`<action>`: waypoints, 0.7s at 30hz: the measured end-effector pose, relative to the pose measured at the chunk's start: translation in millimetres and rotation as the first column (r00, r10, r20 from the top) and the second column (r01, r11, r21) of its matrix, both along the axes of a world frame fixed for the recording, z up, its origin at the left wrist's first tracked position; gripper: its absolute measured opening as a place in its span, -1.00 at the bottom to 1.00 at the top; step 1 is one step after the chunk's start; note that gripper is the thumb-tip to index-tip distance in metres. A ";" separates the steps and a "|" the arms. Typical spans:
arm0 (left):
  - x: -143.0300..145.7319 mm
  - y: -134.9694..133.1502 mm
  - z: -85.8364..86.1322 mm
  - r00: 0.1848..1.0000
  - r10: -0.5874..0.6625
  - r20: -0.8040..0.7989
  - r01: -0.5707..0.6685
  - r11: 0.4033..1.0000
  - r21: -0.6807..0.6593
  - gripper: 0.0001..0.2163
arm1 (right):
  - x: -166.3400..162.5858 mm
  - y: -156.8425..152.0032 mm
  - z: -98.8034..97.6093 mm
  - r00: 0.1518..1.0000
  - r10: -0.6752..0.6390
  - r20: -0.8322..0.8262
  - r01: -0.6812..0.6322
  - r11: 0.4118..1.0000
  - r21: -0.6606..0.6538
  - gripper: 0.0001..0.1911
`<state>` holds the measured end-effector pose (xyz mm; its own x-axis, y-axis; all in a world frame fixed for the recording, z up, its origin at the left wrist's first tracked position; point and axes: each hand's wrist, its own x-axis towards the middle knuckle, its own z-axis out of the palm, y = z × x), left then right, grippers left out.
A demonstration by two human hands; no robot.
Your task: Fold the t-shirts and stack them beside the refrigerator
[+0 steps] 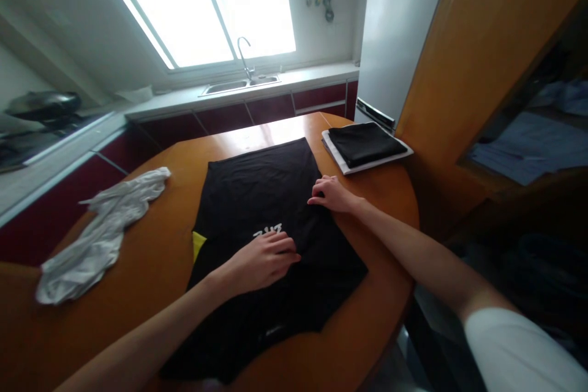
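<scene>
A black T-shirt with white lettering and a yellow patch lies spread flat on the round wooden table. My left hand rests palm down on the shirt's middle, fingers stretched out beside the lettering. Over at the shirt's right edge, my right hand has its fingers curled onto the fabric; whether they pinch it I cannot make out.
A crumpled white garment lies on the table's left side. A stack of folded clothes, black on top of white, sits at the far right corner. Behind are a counter with a sink, a fridge and a wooden cabinet.
</scene>
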<state>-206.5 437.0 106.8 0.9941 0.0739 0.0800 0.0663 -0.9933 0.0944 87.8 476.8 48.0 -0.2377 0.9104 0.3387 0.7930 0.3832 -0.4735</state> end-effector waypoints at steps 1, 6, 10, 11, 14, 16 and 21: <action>1.0 0.4 0.9 1.000 0.004 -0.004 -0.004 1.000 -0.021 -0.76 | 0.1 1.2 1.0 0.999 -0.036 -0.025 0.036 0.999 0.023 -0.77; 15.3 15.4 4.6 0.969 0.180 0.168 -0.158 0.978 -0.136 -0.73 | 17.1 9.4 3.4 0.901 -0.245 -0.358 0.305 0.945 0.122 -0.75; 41.5 35.2 -5.0 0.936 0.260 0.237 -0.215 0.956 -0.199 -0.69 | 27.0 12.3 -4.6 0.869 -0.232 -0.436 0.301 0.949 0.096 -0.78; 49.4 39.9 -9.6 0.930 0.279 0.239 -0.232 0.950 -0.208 -0.69 | 26.9 12.0 -6.3 0.884 -0.211 -0.417 0.268 0.960 0.083 -0.78; 70.7 53.3 -25.8 0.880 0.418 0.227 -0.370 0.902 -0.224 -0.71 | 24.1 9.9 -8.6 0.938 -0.137 -0.319 0.157 0.987 0.039 -0.74; 80.0 61.2 -34.9 0.834 0.515 0.200 -0.469 0.851 -0.234 -0.76 | 22.5 8.9 -8.8 0.961 -0.099 -0.257 0.109 0.994 0.024 -0.73; 83.8 73.3 -41.0 0.784 0.596 0.174 -0.520 0.783 -0.340 -0.93 | 22.4 11.3 -12.2 0.976 -0.092 -0.196 0.096 0.995 0.008 -0.89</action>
<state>-122.7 510.3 65.8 0.7134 0.6647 0.2219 0.5367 -0.7218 0.4370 110.3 488.1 35.8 -0.0794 0.9190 0.3863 0.7189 0.3212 -0.6164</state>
